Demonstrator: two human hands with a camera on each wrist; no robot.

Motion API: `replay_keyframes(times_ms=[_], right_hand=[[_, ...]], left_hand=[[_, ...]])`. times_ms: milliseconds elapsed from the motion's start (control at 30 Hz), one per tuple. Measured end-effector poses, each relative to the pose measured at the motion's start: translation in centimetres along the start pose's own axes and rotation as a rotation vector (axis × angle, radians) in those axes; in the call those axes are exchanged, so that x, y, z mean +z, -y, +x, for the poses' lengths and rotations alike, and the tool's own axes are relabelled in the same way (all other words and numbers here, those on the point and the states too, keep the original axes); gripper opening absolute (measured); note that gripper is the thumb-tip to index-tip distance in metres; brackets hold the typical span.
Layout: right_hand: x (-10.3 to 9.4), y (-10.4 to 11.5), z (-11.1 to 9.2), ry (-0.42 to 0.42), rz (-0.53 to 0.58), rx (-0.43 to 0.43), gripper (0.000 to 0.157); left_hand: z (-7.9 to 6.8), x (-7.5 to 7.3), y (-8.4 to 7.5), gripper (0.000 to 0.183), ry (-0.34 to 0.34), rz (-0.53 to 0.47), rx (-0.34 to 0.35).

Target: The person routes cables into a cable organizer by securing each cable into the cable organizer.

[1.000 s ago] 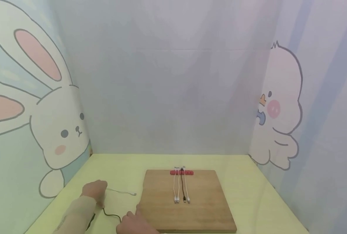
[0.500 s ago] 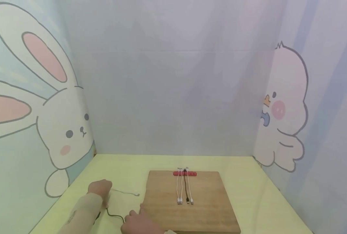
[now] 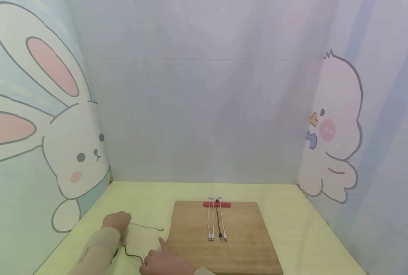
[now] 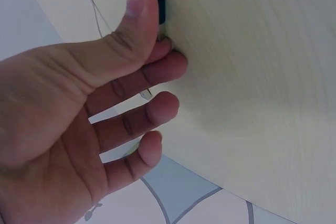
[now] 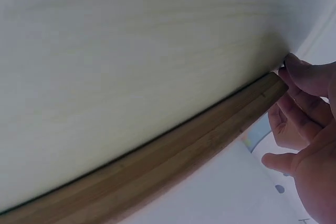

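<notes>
A thin black cable [image 3: 134, 255] lies on the table between both hands, left of the wooden board [image 3: 245, 248]. My left hand [image 3: 117, 221] pinches one end, with a black plug [image 4: 161, 8] beside the thumb in the left wrist view; its other fingers are loosely bent. My right hand [image 3: 167, 263], at the board's near-left corner, pinches the cable's other end, mostly hidden by the fingers. One finger [image 3: 162, 243] of it sticks out. A white cable [image 3: 147, 227] lies beyond, partly behind the left hand.
A red cable holder [image 3: 226, 204] sits at the board's far edge. Several cables hang from its slots across the board, white ones [image 3: 223, 219] and a black one [image 3: 219, 219]. Curtains with a rabbit and a chick enclose the table [image 3: 314, 236].
The head view has shifted slightly. One finger of my right hand now stretches out farther from the others, and that hand has edged left since half a second ago. The left hand stays nearly still.
</notes>
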State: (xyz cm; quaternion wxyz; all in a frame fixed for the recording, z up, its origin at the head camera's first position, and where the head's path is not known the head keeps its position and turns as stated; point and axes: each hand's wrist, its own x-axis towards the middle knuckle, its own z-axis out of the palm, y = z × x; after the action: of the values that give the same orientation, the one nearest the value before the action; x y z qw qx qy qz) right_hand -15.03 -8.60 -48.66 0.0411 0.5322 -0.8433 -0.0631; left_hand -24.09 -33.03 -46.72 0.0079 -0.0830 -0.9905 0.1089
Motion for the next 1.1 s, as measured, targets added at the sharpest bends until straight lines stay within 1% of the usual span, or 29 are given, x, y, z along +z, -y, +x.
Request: replay_keyframes(times_ms=[100,267,400,533,600,700,767,900,967,1000,1100], right_hand=[[-0.1,0.1,-0.4,-0.008,-0.072,-0.040,0.040],[0.0,0.2,-0.4,0.015,-0.148,-0.058,0.044],[0.0,0.1,-0.3,0.007,-0.200,-0.066,0.046],[0.1,0.0,-0.2,0.032,-0.202,-0.058,0.045],[0.1,0.0,-0.2,0.030,-0.213,-0.054,0.045],[0.2,-0.1,-0.1,0.042,-0.202,-0.042,0.044],[0.3,-0.2,0.0,0.047,-0.186,-0.038,0.040],[0.2,-0.3,0.1,0.088,-0.167,-0.035,0.042],[0.1,-0.2,0.0,0.098,-0.165,-0.039,0.043],[0.1,-0.2,0.0,0.111,-0.148,-0.035,0.047],[0.1,-0.1,-0.1,0.113,-0.117,-0.026,0.048]], left_hand=[[-0.2,-0.4,-0.1,0.061,0.003,-0.006,-0.001],[-0.2,-0.7,-0.2,0.061,0.009,0.006,-0.001],[0.0,-0.8,-0.3,0.059,0.015,0.011,0.006],[0.0,-0.7,-0.3,0.059,0.020,0.021,0.008],[-0.1,-0.6,-0.3,0.059,0.022,0.021,0.006],[-0.1,-0.5,-0.3,0.059,0.017,0.010,0.002],[-0.2,-0.5,-0.3,0.058,0.014,-0.019,-0.005],[-0.6,-0.4,-0.1,0.054,0.035,-0.115,-0.019],[-0.7,-0.3,0.2,0.052,0.070,-0.181,-0.031],[-0.7,-0.2,0.5,0.051,0.092,-0.214,-0.039],[-0.7,0.1,1.1,0.046,0.158,-0.337,-0.075]])
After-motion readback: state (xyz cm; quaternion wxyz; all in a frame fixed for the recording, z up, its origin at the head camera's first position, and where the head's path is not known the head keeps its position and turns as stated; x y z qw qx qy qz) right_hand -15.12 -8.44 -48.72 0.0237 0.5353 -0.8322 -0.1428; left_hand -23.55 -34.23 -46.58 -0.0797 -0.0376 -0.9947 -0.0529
